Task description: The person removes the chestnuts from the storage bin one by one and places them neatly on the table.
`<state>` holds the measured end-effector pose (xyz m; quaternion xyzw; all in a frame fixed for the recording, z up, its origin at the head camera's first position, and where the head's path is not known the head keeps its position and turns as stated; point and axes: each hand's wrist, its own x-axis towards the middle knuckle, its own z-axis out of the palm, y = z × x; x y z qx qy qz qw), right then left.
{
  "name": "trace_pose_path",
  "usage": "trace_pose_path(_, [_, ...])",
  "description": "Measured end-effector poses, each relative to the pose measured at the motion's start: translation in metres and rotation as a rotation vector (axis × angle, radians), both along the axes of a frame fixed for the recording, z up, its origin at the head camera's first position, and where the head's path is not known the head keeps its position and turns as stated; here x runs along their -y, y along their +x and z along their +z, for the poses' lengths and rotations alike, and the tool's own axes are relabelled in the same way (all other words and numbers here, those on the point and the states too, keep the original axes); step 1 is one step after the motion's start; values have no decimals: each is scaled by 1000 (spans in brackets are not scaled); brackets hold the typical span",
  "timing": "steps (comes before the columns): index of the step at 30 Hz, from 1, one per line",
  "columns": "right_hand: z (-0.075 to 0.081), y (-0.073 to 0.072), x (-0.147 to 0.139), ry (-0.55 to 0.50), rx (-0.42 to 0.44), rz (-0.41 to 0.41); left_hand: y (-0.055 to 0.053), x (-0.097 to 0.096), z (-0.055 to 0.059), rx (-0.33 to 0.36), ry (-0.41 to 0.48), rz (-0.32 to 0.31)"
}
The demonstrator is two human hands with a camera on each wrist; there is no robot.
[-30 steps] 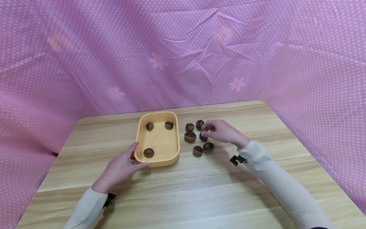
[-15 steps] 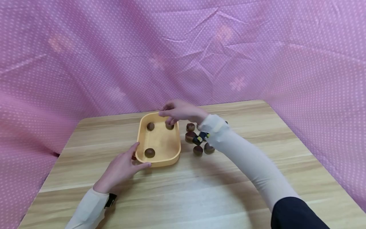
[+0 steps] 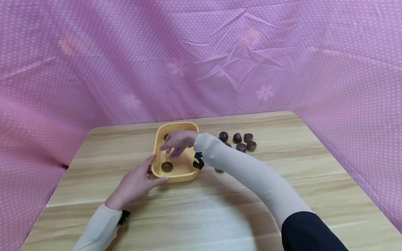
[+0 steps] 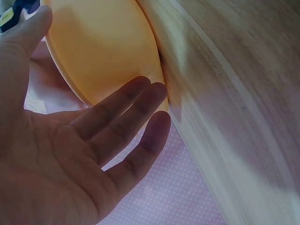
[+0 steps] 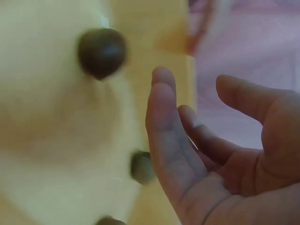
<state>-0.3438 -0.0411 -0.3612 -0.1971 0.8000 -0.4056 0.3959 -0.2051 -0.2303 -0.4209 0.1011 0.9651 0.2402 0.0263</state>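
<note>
My left hand (image 3: 135, 183) lies against the near left corner of a yellow rectangular tray (image 3: 179, 179). Its thumb touches the near rim, and its nearly straight fingers (image 4: 124, 117) rest along the outer wall. Over the middle of the tray is my right hand (image 3: 179, 142), its fingers spread and the thumb apart, with nothing visible between them in the right wrist view. A brown chestnut (image 3: 167, 167) lies in the tray's near part; another chestnut (image 3: 165, 136) shows partly behind the right hand. The right wrist view has a blurred chestnut (image 5: 102, 52) beside the fingers.
Several chestnuts (image 3: 241, 147) sit in a loose group on the wooden table (image 3: 176, 216) right of the tray, some hidden behind the right forearm (image 3: 245, 174). Pink dotted cloth (image 3: 201, 69) hangs around the table.
My right hand has gone left from the chestnut group to the tray's far right corner, then in over its middle, with the fingers spreading. The left hand stays at the tray's corner.
</note>
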Motion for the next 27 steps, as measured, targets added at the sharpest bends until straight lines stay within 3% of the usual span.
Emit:
trace_pose_path(8, [-18, 1, 11, 106, 25, 52, 0, -1, 2, 13, -2, 5])
trace_pose_path(12, [-18, 0, 12, 160, 5, 91, 1, 0, 2, 11, 3, 7])
trace_pose_path(18, [-16, 3, 16, 233, -38, 213, 1, 0, 2, 26, 3, 10])
trace_pose_path(27, [-10, 9, 24, 298, -9, 294, 1, -2, 8, 68, 0, 18])
